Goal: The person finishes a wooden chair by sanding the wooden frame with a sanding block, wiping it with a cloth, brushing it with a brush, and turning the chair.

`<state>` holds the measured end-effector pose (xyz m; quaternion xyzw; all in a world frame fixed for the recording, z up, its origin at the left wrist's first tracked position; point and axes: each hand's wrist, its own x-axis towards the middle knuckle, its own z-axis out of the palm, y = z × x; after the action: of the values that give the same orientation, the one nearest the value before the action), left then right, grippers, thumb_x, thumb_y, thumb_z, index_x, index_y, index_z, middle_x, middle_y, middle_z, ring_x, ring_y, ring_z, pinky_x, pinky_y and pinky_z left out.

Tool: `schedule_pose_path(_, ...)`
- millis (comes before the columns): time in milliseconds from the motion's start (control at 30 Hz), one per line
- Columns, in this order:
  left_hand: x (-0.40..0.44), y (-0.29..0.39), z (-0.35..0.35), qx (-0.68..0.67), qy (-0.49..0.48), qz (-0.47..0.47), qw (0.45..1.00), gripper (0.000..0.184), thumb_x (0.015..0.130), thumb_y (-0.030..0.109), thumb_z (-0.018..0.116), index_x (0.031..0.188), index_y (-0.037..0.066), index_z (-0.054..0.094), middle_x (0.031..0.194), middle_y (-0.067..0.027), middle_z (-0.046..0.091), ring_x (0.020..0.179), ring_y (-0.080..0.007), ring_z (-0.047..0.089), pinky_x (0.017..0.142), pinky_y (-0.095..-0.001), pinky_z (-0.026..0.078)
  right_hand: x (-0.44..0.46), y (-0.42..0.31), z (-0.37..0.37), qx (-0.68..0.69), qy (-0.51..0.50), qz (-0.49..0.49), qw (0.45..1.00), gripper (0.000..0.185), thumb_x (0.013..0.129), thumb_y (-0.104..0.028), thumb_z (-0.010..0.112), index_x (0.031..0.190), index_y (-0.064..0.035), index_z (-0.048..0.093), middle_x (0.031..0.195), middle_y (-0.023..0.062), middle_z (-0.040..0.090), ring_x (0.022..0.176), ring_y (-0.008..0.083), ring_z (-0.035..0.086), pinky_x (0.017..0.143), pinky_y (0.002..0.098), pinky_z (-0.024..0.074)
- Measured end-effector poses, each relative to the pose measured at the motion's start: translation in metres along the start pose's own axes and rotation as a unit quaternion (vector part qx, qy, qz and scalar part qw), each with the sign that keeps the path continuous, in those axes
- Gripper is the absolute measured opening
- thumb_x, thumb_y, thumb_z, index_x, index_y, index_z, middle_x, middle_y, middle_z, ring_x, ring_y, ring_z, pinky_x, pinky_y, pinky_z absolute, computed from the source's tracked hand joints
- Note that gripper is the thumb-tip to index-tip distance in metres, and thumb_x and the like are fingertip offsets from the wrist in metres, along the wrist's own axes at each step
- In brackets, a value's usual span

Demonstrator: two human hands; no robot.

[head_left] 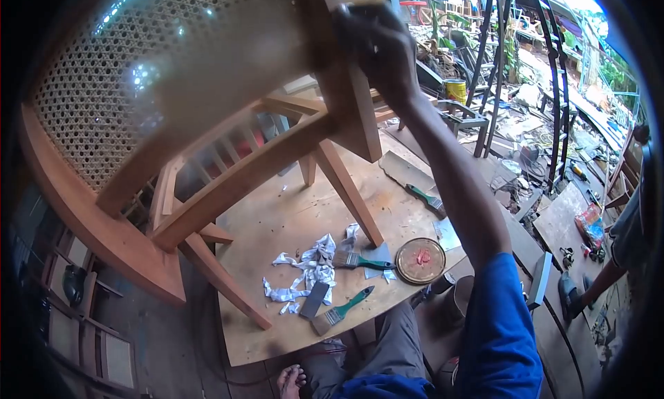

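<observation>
Yellow can (pixel 456 90) amid scattered debris (pixel 528 95), dark ladder-like frame (pixel 553 56), person's leg (pixel 609 279) at right

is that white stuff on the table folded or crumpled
Crumpled: the white material lies in creased bunches and ragged strips on the table.

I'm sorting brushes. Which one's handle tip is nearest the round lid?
The middle brush, between the white scraps and the round lid: its handle almost meets the lid, while the upper brush and lower brush lie farther off.
</observation>
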<state>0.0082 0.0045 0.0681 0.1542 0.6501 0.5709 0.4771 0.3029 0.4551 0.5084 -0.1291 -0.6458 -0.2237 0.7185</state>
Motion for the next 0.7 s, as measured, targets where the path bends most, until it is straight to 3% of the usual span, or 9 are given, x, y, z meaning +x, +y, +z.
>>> schedule_pose_path(67,0.005,0.003,0.000,-0.009,-0.001,0.009,1.000,0.024,0.095,0.026,0.068,0.111,0.008,0.068,0.093,0.0004,0.067,0.079,-0.0096,0.062,0.070,-0.0239,0.051,-0.049,-0.012,-0.020,-0.073,-0.078,-0.041,0.993,0.039,0.082,0.001,0.064,0.120,-0.0071,0.069,0.096,0.0128,0.066,0.077,0.0273,0.058,0.070,0.0392,0.0481)
schedule_pose_path(200,0.007,0.003,-0.001,-0.027,0.001,0.015,1.000,0.023,0.096,0.025,0.067,0.112,0.008,0.067,0.092,0.0005,0.066,0.079,-0.0097,0.062,0.069,-0.0240,0.051,-0.172,-0.053,-0.041,-0.098,-0.064,0.054,0.992,0.035,0.076,0.008,0.072,0.106,-0.0091,0.076,0.092,0.0102,0.068,0.082,0.0233,0.063,0.075,0.0341,0.0523)
schedule_pose_path(300,0.004,0.004,-0.002,-0.032,-0.004,0.006,0.999,0.023,0.097,0.024,0.066,0.112,0.008,0.067,0.092,0.0010,0.065,0.079,-0.0097,0.061,0.070,-0.0244,0.051,-0.116,-0.037,-0.037,-0.057,-0.061,0.023,0.996,0.040,0.076,0.010,0.067,0.110,-0.0086,0.076,0.102,0.0121,0.069,0.085,0.0258,0.063,0.077,0.0362,0.0514)
schedule_pose_path(433,-0.033,0.055,0.038,-0.005,0.045,0.038,0.998,0.021,0.096,0.023,0.066,0.111,0.008,0.068,0.090,0.0009,0.065,0.078,-0.0096,0.060,0.068,-0.0239,0.050,0.054,0.022,0.017,-0.017,0.038,-0.149,0.988,0.021,0.076,0.001,0.068,0.095,-0.0053,0.075,0.098,0.0106,0.071,0.086,0.0304,0.065,0.079,0.0389,0.0515)
schedule_pose_path(500,0.001,0.014,0.011,-0.008,0.047,0.020,0.999,0.018,0.096,0.022,0.066,0.108,0.008,0.068,0.087,0.0009,0.065,0.075,-0.0092,0.060,0.067,-0.0232,0.049,0.143,0.024,0.032,-0.012,0.059,-0.170,0.984,0.011,0.088,-0.008,0.062,0.089,-0.0053,0.072,0.087,0.0117,0.070,0.081,0.0292,0.067,0.073,0.0383,0.0536)
schedule_pose_path(533,0.007,0.008,0.008,-0.018,0.035,0.014,0.999,0.017,0.096,0.022,0.066,0.106,0.008,0.068,0.086,0.0011,0.065,0.073,-0.0091,0.059,0.065,-0.0230,0.049,0.169,0.022,0.036,0.007,0.054,-0.158,0.986,0.024,0.096,-0.015,0.059,0.080,-0.0018,0.070,0.078,0.0114,0.069,0.077,0.0267,0.066,0.072,0.0376,0.0527)
schedule_pose_path(633,0.019,-0.003,0.001,-0.035,0.013,0.008,0.999,0.015,0.096,0.021,0.066,0.104,0.008,0.068,0.084,0.0014,0.064,0.070,-0.0087,0.059,0.061,-0.0227,0.048,0.166,0.036,0.049,-0.139,-0.015,-0.104,0.985,0.020,0.082,-0.005,0.065,0.099,-0.0099,0.075,0.088,0.0125,0.069,0.081,0.0308,0.068,0.073,0.0389,0.0545)
schedule_pose_path(667,0.022,-0.006,0.002,-0.044,0.003,0.011,0.999,0.014,0.096,0.021,0.066,0.102,0.008,0.067,0.083,0.0015,0.064,0.069,-0.0085,0.058,0.060,-0.0226,0.048,0.145,0.040,0.048,-0.038,0.078,-0.174,0.981,0.018,0.085,-0.005,0.065,0.100,-0.0104,0.075,0.083,0.0142,0.067,0.077,0.0304,0.067,0.071,0.0389,0.0544)
schedule_pose_path(700,0.023,-0.008,0.003,-0.051,-0.003,0.013,0.999,0.014,0.096,0.021,0.066,0.102,0.008,0.067,0.083,0.0015,0.064,0.069,-0.0085,0.058,0.060,-0.0226,0.048,0.103,0.032,0.041,-0.030,0.046,-0.117,0.992,0.017,0.084,-0.006,0.067,0.099,-0.0086,0.076,0.087,0.0141,0.068,0.081,0.0315,0.066,0.073,0.0404,0.0534)
